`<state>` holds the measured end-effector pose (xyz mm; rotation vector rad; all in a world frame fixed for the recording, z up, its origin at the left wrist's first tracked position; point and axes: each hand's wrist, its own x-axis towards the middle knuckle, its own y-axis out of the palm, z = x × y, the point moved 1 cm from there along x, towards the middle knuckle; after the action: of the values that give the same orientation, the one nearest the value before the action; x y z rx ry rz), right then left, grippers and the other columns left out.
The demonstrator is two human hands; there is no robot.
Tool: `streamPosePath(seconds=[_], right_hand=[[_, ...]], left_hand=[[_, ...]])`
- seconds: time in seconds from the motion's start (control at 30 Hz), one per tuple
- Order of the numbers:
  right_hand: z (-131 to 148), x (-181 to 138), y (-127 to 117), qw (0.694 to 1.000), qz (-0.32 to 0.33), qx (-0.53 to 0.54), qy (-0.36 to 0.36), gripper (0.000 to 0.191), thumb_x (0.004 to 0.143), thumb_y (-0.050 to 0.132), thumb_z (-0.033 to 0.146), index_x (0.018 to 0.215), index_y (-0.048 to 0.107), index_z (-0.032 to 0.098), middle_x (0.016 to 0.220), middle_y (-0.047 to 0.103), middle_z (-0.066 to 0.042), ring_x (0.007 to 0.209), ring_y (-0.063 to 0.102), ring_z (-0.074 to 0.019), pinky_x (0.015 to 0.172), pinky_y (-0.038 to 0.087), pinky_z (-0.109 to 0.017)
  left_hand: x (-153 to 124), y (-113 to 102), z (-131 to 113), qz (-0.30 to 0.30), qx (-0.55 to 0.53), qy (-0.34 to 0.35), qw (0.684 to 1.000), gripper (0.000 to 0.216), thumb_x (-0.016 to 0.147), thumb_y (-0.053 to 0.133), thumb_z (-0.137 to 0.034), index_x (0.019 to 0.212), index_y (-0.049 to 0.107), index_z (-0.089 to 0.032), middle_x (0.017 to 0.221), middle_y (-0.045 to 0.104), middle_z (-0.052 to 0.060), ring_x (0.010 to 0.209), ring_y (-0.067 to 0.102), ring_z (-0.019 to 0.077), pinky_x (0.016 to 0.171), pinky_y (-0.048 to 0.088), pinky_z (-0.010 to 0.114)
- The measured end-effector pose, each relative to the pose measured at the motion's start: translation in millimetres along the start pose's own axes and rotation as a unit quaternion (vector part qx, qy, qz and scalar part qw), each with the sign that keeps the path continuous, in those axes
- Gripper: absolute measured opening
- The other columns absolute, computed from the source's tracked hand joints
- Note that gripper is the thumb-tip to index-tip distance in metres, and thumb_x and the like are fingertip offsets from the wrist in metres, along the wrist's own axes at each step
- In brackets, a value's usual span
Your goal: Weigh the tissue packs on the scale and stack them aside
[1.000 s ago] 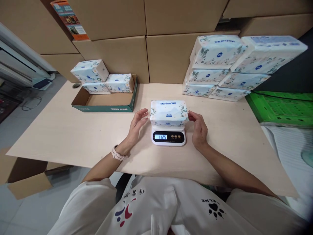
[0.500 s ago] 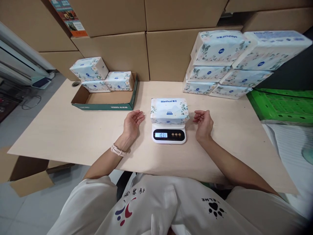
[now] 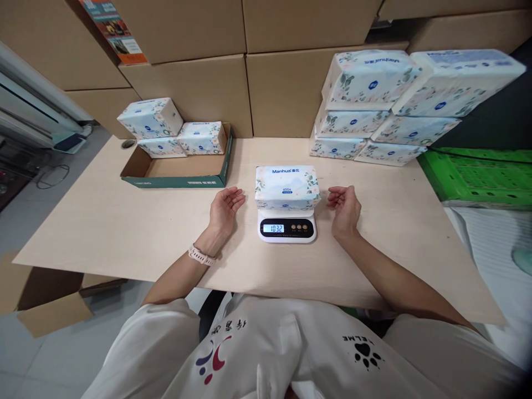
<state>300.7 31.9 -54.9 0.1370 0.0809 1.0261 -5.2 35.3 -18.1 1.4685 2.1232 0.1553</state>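
White floral tissue pack (image 3: 287, 187) sits on small white digital scale (image 3: 286, 227), mid pale wooden table (image 3: 124, 221). We rest our left hand (image 3: 223, 208) and right hand (image 3: 344, 208) either side, both loosely open, empty, apart from the pack.

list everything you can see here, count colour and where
tissue pack: 1, white and blue, on the scale
scale: 1, white, display lit, table centre
tissue packs: 6 visible, stacked, table's far right
tray box: 1, green cardboard, far left
packs in tray: 3, at its back
table: 1, pale wood
cartons: several, brown, behind the table
crate: 1, green, right
left hand: open, on the table left of the scale
right hand: open, right of it
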Motion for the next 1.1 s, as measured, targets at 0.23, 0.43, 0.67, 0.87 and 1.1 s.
streamPosePath(seconds=[0.23, 0.43, 0.67, 0.87, 1.1], right_hand=[[-0.2, -0.3, -0.6, 1.0, -0.002, 0.008, 0.0, 0.067, 0.088, 0.057, 0.085, 0.083, 0.075, 0.02, 0.075, 0.062, -0.001, 0.069, 0.057, -0.0135, 0.066, 0.048, -0.029], [-1.2, 0.2, -0.3, 1.0, 0.0, 0.011, -0.007, 0.067, 0.087, 0.057, 0.085, 0.082, 0.075, 0.021, 0.075, 0.062, -0.001, 0.069, 0.057, -0.0139, 0.065, 0.047, -0.03], [-2.1, -0.2, -1.4, 1.0, 0.003, -0.001, -0.013, 0.067, 0.089, 0.054, 0.085, 0.083, 0.074, 0.021, 0.075, 0.062, -0.001, 0.068, 0.057, -0.0141, 0.065, 0.047, -0.029], [-1.9, 0.6, -0.8, 1.0, -0.003, 0.009, -0.005, 0.068, 0.087, 0.057, 0.087, 0.08, 0.074, 0.021, 0.074, 0.063, -0.001, 0.068, 0.057, -0.0136, 0.064, 0.047, -0.028], [-3.2, 0.0, -1.6, 1.0, 0.003, 0.001, -0.014, 0.067, 0.09, 0.054, 0.085, 0.081, 0.074, 0.021, 0.075, 0.063, -0.002, 0.069, 0.058, -0.0142, 0.065, 0.048, -0.029]], left_hand=[[-4.6, 6.4, -3.9, -0.019, -0.024, -0.019, 0.999, 0.017, 0.087, 0.061, -0.028, 0.083, 0.073, -0.016, 0.09, 0.075, 0.007, 0.084, 0.071, 0.0161, 0.097, 0.056, 0.032], [-6.1, 7.6, -4.9, -0.022, -0.023, -0.022, 0.999, 0.018, 0.088, 0.06, -0.027, 0.083, 0.073, -0.016, 0.089, 0.076, 0.007, 0.084, 0.07, 0.0162, 0.098, 0.056, 0.032], [-6.0, 7.5, -4.9, -0.02, -0.025, -0.021, 0.999, 0.019, 0.089, 0.06, -0.027, 0.082, 0.073, -0.016, 0.088, 0.075, 0.007, 0.083, 0.071, 0.0159, 0.096, 0.056, 0.031], [-4.3, 5.3, -3.2, -0.013, -0.018, -0.017, 1.0, 0.018, 0.088, 0.061, -0.029, 0.083, 0.073, -0.016, 0.091, 0.076, 0.008, 0.084, 0.07, 0.0164, 0.098, 0.056, 0.032], [-5.1, 6.7, -4.4, -0.018, -0.02, -0.02, 0.999, 0.018, 0.088, 0.06, -0.027, 0.081, 0.073, -0.017, 0.089, 0.075, 0.007, 0.084, 0.07, 0.0165, 0.097, 0.056, 0.032]])
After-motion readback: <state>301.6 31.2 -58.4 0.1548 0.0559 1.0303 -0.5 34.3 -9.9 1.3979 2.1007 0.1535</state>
